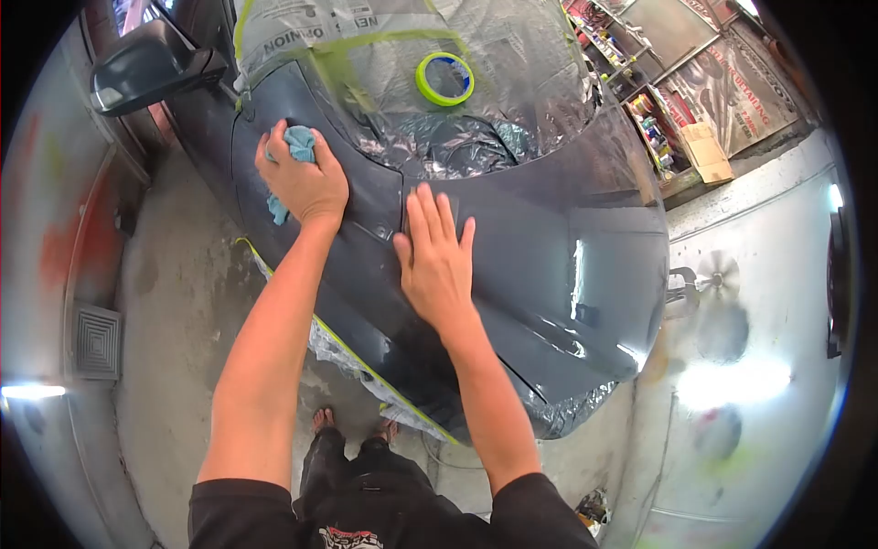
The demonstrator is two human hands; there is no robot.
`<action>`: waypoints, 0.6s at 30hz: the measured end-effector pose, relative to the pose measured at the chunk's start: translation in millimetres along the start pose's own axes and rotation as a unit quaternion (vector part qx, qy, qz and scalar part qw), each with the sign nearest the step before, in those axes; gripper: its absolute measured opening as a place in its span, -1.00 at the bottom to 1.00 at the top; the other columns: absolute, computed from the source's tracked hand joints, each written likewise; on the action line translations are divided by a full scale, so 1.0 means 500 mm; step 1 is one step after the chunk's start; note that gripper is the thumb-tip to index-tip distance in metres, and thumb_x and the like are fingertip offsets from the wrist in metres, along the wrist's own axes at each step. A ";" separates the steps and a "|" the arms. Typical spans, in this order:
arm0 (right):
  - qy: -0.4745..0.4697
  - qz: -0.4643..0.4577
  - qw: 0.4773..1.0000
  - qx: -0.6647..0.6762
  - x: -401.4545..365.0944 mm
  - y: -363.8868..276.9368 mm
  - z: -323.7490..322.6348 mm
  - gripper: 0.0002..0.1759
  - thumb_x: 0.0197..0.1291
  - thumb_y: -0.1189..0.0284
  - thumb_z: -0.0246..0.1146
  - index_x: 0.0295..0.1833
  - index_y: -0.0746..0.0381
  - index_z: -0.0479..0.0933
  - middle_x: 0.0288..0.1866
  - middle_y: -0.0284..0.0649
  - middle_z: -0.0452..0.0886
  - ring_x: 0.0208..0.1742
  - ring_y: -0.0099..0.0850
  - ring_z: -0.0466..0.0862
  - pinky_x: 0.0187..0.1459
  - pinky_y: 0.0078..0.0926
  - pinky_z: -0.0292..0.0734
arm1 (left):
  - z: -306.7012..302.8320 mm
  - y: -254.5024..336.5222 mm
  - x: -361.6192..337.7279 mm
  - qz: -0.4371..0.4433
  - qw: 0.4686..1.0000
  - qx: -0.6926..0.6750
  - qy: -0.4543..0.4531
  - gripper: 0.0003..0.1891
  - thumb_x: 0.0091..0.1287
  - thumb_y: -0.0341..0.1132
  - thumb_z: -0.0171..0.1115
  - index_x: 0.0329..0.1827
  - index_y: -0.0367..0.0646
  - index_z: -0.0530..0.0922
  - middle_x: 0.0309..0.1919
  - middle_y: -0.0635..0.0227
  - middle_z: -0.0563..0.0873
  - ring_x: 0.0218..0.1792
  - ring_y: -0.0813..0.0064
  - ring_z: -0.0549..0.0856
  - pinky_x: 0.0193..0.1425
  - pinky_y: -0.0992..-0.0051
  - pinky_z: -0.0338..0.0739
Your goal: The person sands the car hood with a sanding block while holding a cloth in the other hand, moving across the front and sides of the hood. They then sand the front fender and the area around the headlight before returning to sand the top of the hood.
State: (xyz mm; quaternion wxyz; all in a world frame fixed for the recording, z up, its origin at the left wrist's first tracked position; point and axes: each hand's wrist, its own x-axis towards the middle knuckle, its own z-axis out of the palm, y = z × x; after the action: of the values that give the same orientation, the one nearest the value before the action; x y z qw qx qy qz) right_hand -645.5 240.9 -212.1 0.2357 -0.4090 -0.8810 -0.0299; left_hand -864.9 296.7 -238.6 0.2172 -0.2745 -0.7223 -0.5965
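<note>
Crumpled light-blue cloth (298, 143): bunched under left hand (306, 183), fingers curled over it, pressed on the dark grey car body panel (549, 238), below the black side mirror (146, 66). Right hand (437, 261): flat, fingers slightly spread, palm on the panel. Judged step: wiping the panel down. Next stroke calls for stopping short of the green-taped plastic masking film (512, 55), where a green tape roll (444, 79) sits. Bare panel lies open rightward.

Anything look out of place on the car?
Only the roll of green masking tape, lying loose on the sloped plastic masking sheet; it could slide. Left hand with blue cloth and right hand rest on the panel.
</note>
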 end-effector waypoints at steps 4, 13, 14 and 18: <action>-0.003 0.001 1.000 0.004 0.045 0.010 -0.004 -0.40 0.72 0.21 0.11 0.71 0.21 0.39 0.84 -0.14 0.30 0.80 0.02 0.32 0.61 0.57 0.20 | -0.002 0.013 -0.002 -0.007 1.000 0.003 0.007 -0.46 0.56 -0.12 0.38 0.48 -0.16 0.50 0.41 -0.18 0.55 0.45 -0.20 0.52 0.53 -0.08 0.43; -0.023 -0.006 1.000 -0.002 0.060 0.003 -0.005 -0.41 0.75 0.21 0.06 0.74 0.17 0.36 0.86 -0.18 0.27 0.81 0.01 0.30 0.62 0.56 0.20 | -0.011 0.019 -0.002 -0.011 1.000 0.002 0.023 -0.47 0.57 -0.12 0.37 0.49 -0.14 0.50 0.42 -0.18 0.54 0.43 -0.21 0.54 0.52 -0.07 0.44; -0.025 -0.005 1.000 0.004 0.047 0.002 -0.011 -0.41 0.76 0.19 0.05 0.74 0.16 0.36 0.86 -0.18 0.27 0.81 0.01 0.30 0.63 0.57 0.19 | -0.015 0.023 -0.002 -0.012 1.000 0.001 0.018 -0.47 0.57 -0.11 0.37 0.49 -0.14 0.50 0.42 -0.18 0.54 0.44 -0.21 0.53 0.53 -0.07 0.44; -0.045 -0.012 0.998 -0.042 0.035 0.013 -0.008 -0.39 0.75 0.16 0.07 0.75 0.15 0.36 0.86 -0.19 0.28 0.82 0.02 0.29 0.62 0.57 0.22 | -0.010 0.015 0.000 -0.016 1.000 0.002 0.018 -0.47 0.57 -0.10 0.37 0.48 -0.13 0.50 0.42 -0.19 0.53 0.45 -0.22 0.52 0.53 -0.08 0.43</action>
State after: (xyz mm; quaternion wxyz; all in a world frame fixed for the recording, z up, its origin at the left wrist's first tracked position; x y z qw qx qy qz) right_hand -649.0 256.7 -202.0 0.1780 -0.4087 -0.8937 -0.0508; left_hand -859.9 292.6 -232.1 0.2214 -0.2519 -0.7234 -0.6036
